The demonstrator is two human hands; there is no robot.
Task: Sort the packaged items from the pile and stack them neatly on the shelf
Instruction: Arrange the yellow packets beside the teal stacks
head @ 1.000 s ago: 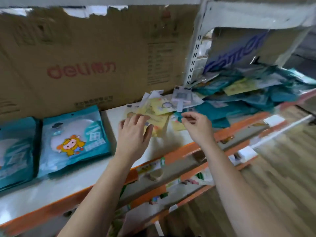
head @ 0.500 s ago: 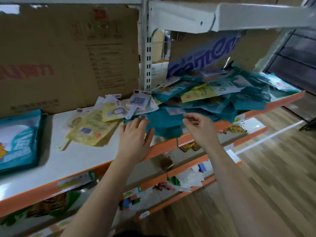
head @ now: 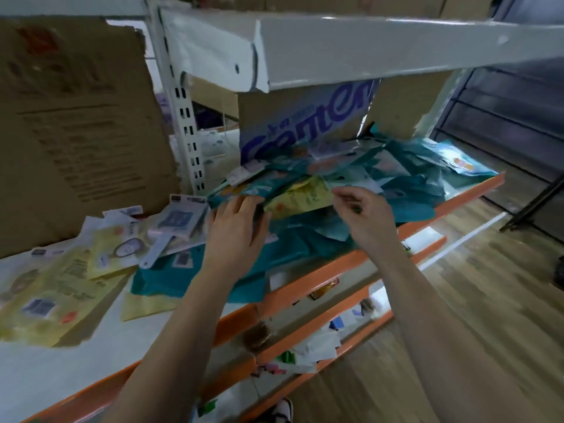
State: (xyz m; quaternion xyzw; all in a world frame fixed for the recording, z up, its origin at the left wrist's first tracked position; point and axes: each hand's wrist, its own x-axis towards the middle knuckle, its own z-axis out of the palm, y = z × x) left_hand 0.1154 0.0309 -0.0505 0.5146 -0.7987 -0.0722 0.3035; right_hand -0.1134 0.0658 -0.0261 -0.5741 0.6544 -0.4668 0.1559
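Cardboard box (head: 76, 132) stood at 9 o'clock, hard against the back of the shelf (head: 61, 370). In front of it, at 8 o'clock, loose yellow packets (head: 55, 297) lay flat and overlapping. A strip of bare white shelf ran between them and the orange lip (head: 305, 282). White carded items (head: 180, 221) lay just right of these, at the foot of the slotted post (head: 186, 141), which broke the back edge at 11 o'clock.

Left hand (head: 236, 227) near centre was released, fingers straight. Its tips lay on the near-left edge of the pile (head: 396, 190), at the left end of the yellow packet (head: 300, 198). That packet sat atop the pile, at 12 o'clock, tilted with its left end lower. Right hand (head: 360, 218) was at 3 o'clock of the packet, thumb and forefinger pinching its right edge, other fingers curled.

Teal packets of the pile spread toward 2 o'clock and reached the orange lip. Printed box (head: 305, 123) backed the pile at 12 o'clock. Upper shelf (head: 351, 47) overhung it, leaving little headroom. Lower shelves (head: 335, 312) stepped out at 5 o'clock, cluttered. Wooden floor (head: 488, 300) lay open at 4 o'clock.
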